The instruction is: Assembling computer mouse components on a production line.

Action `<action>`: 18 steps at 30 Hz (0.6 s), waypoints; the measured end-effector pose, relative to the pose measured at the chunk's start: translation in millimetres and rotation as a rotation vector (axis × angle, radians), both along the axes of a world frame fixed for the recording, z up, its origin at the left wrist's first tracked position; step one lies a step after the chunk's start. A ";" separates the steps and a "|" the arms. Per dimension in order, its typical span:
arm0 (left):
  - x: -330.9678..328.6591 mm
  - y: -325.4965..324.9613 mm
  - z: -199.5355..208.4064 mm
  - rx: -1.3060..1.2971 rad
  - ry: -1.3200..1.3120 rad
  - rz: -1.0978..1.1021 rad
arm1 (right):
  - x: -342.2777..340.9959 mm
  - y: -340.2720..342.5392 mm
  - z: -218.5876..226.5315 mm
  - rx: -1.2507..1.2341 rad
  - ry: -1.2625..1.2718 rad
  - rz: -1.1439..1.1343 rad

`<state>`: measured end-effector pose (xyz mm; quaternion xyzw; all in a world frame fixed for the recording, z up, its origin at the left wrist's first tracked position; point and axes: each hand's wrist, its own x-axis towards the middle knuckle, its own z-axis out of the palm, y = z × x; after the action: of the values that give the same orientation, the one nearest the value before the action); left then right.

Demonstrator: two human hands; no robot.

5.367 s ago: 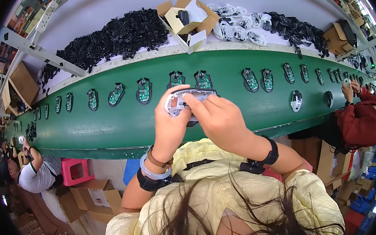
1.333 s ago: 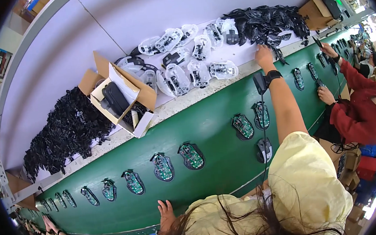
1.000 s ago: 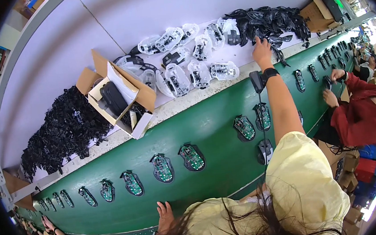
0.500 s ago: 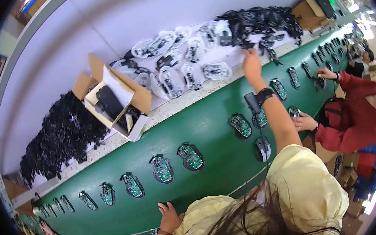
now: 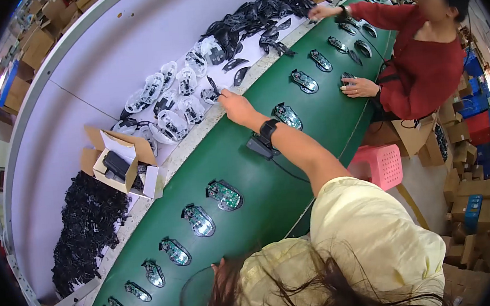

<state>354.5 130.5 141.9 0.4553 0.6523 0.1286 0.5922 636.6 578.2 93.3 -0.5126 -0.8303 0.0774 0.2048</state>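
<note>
My right hand is stretched over the far edge of the green belt, closed around a thin black plastic piece that sticks up from the fingertips. Close by it on the ledge lie white mouse shells with dark inner parts. Under my right wrist, which has a black band, sits a dark box-shaped device with a cable. A mouse base with a circuit board rests just beyond that wrist. My left hand is at the belt's near side, mostly covered by hair, so its fingers cannot be made out.
Mouse bases with boards line the green belt. Heaps of black parts and an open carton occupy the ledge. A co-worker in red works at the right, near a pink stool.
The view has swung right. My right hand has left the black pile for the ledge by the white shells, a black piece at its fingers. Hair now covers most of my left hand.
</note>
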 end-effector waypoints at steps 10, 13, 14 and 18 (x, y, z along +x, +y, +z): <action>23.8 81.2 113.8 0.225 -0.779 0.684 | -58.8 -248.8 152.3 -1.315 1.183 0.594; 23.7 79.9 116.7 0.127 -0.847 0.486 | -66.6 -286.8 177.4 -1.063 1.020 0.436; 27.3 77.3 121.8 0.123 -0.826 0.516 | -63.2 -289.1 179.0 -1.065 1.018 0.451; 39.6 60.1 140.5 0.135 -0.896 0.546 | -51.9 -298.8 184.6 -0.754 0.898 0.192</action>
<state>394.1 190.7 282.4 0.2062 0.4204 0.5018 0.7273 584.8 279.4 277.9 -0.3896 -0.6203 0.5944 0.3318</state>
